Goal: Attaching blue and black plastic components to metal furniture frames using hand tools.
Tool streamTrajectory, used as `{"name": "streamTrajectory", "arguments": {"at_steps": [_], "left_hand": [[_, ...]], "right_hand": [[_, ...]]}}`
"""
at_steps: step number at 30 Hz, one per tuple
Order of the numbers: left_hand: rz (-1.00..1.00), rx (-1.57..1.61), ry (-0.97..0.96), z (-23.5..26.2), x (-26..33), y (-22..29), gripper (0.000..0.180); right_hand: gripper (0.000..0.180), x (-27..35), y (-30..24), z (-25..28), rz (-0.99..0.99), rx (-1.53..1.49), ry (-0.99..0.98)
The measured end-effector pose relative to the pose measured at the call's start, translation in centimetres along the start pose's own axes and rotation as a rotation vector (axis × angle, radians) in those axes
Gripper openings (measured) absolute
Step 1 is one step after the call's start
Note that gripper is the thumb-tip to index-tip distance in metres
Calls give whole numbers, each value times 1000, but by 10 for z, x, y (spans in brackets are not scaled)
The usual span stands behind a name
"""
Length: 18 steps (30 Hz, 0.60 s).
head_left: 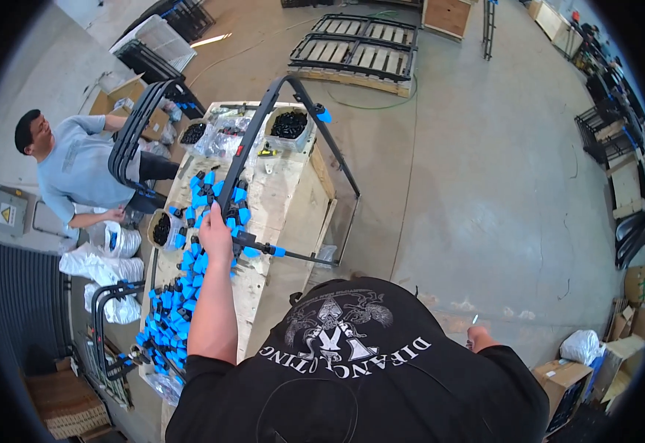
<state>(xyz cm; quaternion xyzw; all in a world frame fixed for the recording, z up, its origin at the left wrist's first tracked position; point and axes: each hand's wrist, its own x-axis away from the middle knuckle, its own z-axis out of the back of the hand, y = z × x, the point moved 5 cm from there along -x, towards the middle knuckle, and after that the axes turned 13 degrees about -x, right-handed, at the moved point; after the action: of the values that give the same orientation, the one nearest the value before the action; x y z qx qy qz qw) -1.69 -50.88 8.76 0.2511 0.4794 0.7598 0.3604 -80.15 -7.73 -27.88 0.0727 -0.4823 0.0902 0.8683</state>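
Clamping the left hand (pixel 216 235) around a black frame (pixel 254 135) over the bench (pixel 287 210); holding the right hand (pixel 481 339) well right, by a white stick (pixel 475 319) (cannot tell how closed).

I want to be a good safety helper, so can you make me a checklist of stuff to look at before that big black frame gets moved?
1. Left hand gripping the black frame: ok, it is closed around one bar.
2. Right hand helping hold it: not ok, it is down at the other side, away from the frame.
3. Blue piece on the frame pushed on tight: cannot tell from here.
4. Table tidy: not ok, a big heap of blue and black pieces covers part of it.
5. Other person not touching this frame: ok, they stand across the table.
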Motion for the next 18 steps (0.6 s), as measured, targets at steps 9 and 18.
{"name": "streamTrajectory", "arguments": {"at_steps": [9,18], "left_hand": [[-358,-79,166,29,58,-114,21],[-114,-808,-1039,-89,158,-352,29]], "right_hand": [[46,190,-215,-47,563,-239,52],[32,156,-249,31,712,-342,171]]}}
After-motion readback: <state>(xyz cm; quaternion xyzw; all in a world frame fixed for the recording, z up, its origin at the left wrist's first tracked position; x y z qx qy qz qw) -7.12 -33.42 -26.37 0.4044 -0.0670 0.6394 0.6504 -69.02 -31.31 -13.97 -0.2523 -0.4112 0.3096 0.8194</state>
